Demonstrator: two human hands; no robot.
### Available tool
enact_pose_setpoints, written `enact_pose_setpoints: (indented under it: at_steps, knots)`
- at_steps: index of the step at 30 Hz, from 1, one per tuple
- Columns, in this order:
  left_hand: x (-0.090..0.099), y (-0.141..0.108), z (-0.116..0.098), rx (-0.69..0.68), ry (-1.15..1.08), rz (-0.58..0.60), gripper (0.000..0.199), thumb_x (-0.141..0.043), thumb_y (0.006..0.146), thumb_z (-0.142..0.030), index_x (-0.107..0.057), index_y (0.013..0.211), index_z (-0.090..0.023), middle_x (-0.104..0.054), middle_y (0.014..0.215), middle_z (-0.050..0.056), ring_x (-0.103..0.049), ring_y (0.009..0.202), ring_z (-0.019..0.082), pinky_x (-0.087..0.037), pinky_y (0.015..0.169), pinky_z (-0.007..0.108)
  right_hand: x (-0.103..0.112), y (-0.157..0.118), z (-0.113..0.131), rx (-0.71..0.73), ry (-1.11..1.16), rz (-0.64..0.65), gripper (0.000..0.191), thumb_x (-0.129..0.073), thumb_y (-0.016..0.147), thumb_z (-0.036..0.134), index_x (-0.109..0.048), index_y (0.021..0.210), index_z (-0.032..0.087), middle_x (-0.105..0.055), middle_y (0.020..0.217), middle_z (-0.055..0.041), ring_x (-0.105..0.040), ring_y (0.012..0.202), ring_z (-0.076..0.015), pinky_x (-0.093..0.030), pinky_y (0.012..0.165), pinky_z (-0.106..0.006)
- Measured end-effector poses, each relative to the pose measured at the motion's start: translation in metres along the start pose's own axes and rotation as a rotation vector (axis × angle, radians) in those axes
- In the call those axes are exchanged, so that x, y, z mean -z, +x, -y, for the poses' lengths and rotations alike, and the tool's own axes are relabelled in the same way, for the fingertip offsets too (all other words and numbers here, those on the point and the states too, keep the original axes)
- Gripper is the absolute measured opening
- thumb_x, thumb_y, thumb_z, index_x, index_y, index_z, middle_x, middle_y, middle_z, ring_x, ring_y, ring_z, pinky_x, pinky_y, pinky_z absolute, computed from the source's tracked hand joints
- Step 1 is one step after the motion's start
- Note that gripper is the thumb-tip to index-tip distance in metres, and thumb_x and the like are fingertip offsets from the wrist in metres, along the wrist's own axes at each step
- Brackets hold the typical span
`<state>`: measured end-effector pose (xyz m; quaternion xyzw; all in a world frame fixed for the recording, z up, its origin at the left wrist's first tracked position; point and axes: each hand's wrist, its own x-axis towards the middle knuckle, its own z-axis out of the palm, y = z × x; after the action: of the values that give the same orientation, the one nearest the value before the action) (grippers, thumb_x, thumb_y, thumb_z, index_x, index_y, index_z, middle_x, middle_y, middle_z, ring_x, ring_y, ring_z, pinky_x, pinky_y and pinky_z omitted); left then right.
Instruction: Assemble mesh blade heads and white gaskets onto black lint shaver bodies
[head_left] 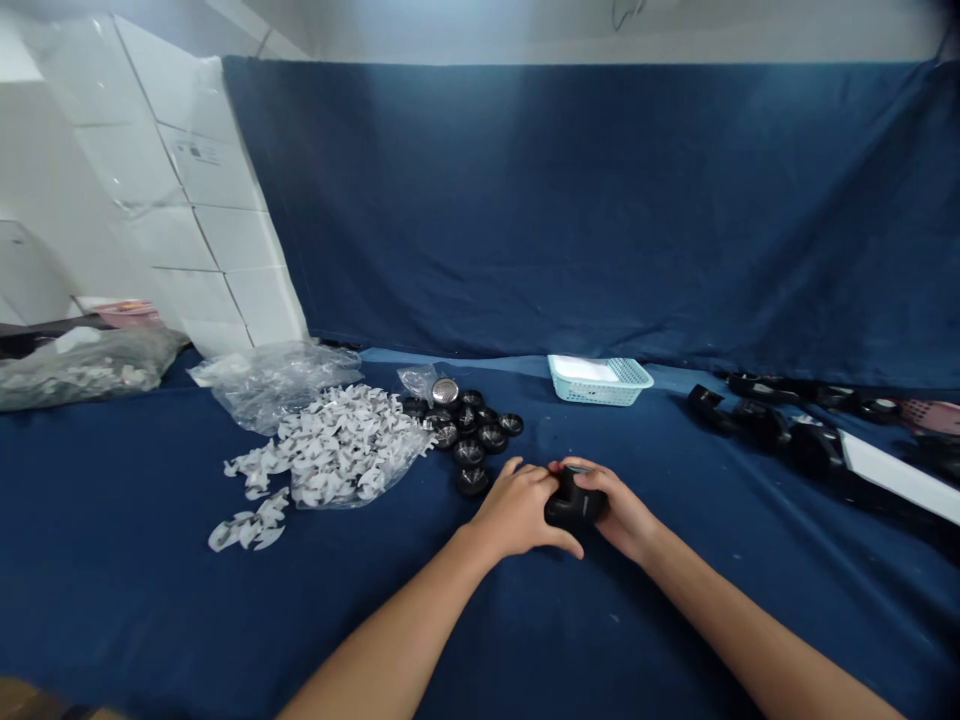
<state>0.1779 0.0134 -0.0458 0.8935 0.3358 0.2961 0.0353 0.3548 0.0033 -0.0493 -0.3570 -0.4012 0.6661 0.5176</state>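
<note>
A dark, rounded device [576, 502] is held between both hands over the blue cloth. My right hand [616, 505] wraps round its right side, with the thumb across the top. My left hand [525, 508] touches its left side, fingers over the far edge and thumb stretched out below. Just left of my hands lies a cluster of round black parts [469, 453], with one round silver-meshed part [445, 390] at its back. Farther left, a heap of small white plastic pieces [345, 440] spreads over a clear bag.
A light-blue basket [604, 392] holding something white stands at the back. Black parts [814, 448] and a long white strip [900, 478] lie at the right. Clear plastic bags [274, 380] lie at the left, near stacked white boxes [236, 235]. A blue curtain [600, 210] hangs behind.
</note>
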Motion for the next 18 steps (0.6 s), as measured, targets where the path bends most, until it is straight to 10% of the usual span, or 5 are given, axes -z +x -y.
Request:
enact_pose_setpoints:
  at_steps: [8,14,18]
  knots:
    - [0.005,0.003,0.018,0.332,-0.232,-0.465,0.012,-0.057,0.09,-0.031,-0.056,0.09,-0.019,-0.062,0.095,0.004,-0.062,0.089,0.018,-0.051,0.081,0.034,0.016,0.014,-0.004,-0.077,0.21,-0.101,0.018,-0.064,0.075,0.034,-0.073,0.082,0.021,-0.076,0.089,-0.002,-0.067,0.1,-0.023,-0.042,0.101,-0.036]
    - [0.016,0.002,0.014,0.437,-0.31,-0.632,0.043,-0.052,0.091,-0.028,-0.028,0.056,-0.022,-0.05,0.078,0.001,-0.057,0.073,0.014,-0.048,0.073,0.029,0.016,0.019,-0.003,-0.172,0.274,-0.139,0.022,-0.063,0.081,0.039,-0.074,0.085,0.019,-0.077,0.085,-0.0034,-0.07,0.093,-0.0219,-0.048,0.095,-0.033]
    - [0.02,0.002,0.008,0.448,-0.365,-0.588,0.042,-0.041,0.097,-0.033,-0.04,0.057,-0.021,-0.052,0.072,0.001,-0.054,0.064,0.014,-0.046,0.064,0.027,0.02,0.023,-0.003,-0.226,0.3,-0.143,0.027,-0.061,0.084,0.041,-0.075,0.089,0.018,-0.077,0.087,-0.0043,-0.071,0.09,-0.0231,-0.05,0.09,-0.035]
